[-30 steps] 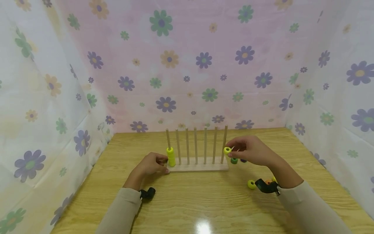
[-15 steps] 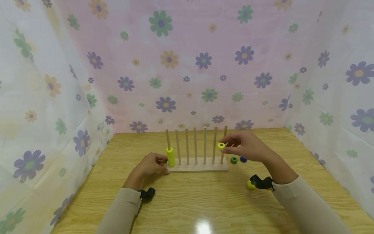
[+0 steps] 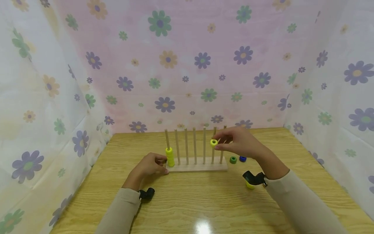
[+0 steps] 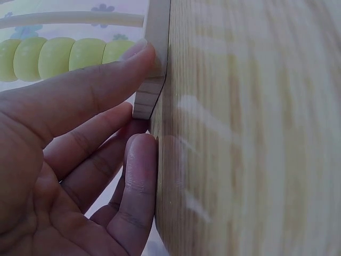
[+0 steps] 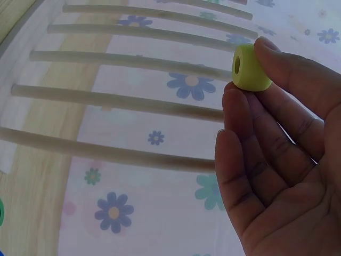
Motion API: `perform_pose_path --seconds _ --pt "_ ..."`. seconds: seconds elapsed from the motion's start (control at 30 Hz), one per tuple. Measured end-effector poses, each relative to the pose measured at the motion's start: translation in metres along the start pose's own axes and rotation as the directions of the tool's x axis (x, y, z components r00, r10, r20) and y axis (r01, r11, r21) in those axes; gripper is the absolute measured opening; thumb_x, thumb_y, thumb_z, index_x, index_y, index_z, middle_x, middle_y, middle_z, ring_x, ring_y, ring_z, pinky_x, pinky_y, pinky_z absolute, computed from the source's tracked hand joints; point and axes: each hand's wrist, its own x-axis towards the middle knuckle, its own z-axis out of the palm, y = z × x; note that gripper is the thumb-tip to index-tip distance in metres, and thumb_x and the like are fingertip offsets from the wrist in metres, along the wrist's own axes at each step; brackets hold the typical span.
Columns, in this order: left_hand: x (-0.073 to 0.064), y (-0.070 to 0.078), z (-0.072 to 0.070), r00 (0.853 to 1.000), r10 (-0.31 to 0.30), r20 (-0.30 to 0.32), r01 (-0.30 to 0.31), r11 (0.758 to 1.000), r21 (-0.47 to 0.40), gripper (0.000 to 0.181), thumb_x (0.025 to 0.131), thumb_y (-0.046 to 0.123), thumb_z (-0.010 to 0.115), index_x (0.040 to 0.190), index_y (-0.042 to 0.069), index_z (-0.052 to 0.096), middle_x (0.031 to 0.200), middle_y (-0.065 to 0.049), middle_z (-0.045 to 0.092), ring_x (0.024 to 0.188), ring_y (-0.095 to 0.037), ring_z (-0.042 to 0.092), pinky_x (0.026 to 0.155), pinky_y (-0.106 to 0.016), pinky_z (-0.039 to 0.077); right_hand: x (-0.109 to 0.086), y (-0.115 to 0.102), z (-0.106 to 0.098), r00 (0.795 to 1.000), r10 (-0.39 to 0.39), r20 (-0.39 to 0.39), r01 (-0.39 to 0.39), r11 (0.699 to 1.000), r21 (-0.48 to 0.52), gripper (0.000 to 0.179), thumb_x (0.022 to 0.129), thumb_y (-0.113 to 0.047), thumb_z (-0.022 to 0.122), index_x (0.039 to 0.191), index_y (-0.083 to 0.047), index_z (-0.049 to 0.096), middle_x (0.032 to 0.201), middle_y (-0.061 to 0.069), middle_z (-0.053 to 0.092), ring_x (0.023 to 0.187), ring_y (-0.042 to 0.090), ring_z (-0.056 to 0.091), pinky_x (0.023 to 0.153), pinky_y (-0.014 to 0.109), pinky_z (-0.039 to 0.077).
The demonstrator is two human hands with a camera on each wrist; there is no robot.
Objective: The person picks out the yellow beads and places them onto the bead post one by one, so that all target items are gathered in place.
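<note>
A wooden peg stand [image 3: 195,168] with a row of upright pegs rests on the table. Its leftmost peg carries a stack of yellow beads [image 3: 170,159]. My left hand [image 3: 150,164] grips the left end of the base; in the left wrist view its thumb lies on the base [image 4: 152,90], with the other fingers around the end. Between thumb and fingertips, my right hand [image 3: 241,143] pinches a yellow bead [image 3: 211,145], raised in front of the pegs near the right end. In the right wrist view this bead [image 5: 252,72] has its hole facing the pegs.
A green bead [image 3: 232,162] and a blue bead [image 3: 243,159] lie just right of the stand. Nearer, another yellow bead [image 3: 250,186] is partly covered by the right wrist camera [image 3: 253,178]. Flowered cloth [image 3: 187,65] encloses the wooden table [image 3: 175,204] at back and sides.
My right hand has moved left and slightly up with the yellow bead, from beside the rightmost peg to the one before it. My left hand has stayed on the stand.
</note>
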Motion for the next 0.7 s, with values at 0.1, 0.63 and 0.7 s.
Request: perform_pose_path --seconds 0.1,0.63,0.7 --pt "0.0 -0.001 0.0 1.0 0.002 0.004 -0.002 1.0 -0.007 0.06 0.076 0.019 0.095 0.132 0.018 0.074 0.117 0.0 0.073 0.101 -0.017 0.065 0.092 -0.041 0.056 0.004 -0.004 0.001 1.0 -0.001 0.016 0.001 1.0 0.018 0.029 0.093 -0.03 0.081 0.12 -0.024 0.075 0.099 -0.007 0.076 0.085 0.013 0.073 0.074 0.03 0.06" --pt "0.004 -0.005 0.0 0.999 0.039 0.019 -0.038 0.999 -0.025 0.057 0.076 0.017 0.094 0.13 0.016 0.075 0.088 -0.003 0.067 0.078 -0.018 0.052 0.068 -0.032 0.043 0.024 -0.027 0.001 0.999 -0.026 -0.02 0.027 0.999 0.03 0.028 0.092 -0.032 0.081 0.119 -0.026 0.077 0.101 -0.007 0.077 0.08 0.01 0.074 0.071 0.032 0.06" --pt "0.004 -0.006 0.0 0.999 0.037 0.02 -0.036 0.999 -0.026 0.057 0.075 0.018 0.094 0.129 0.017 0.076 0.085 -0.002 0.065 0.076 -0.017 0.051 0.067 -0.031 0.042 0.026 -0.03 0.001 0.999 -0.036 -0.025 0.036 0.999 0.006 0.027 0.093 -0.033 0.08 0.119 -0.026 0.077 0.1 -0.008 0.077 0.081 0.01 0.074 0.071 0.031 0.06"
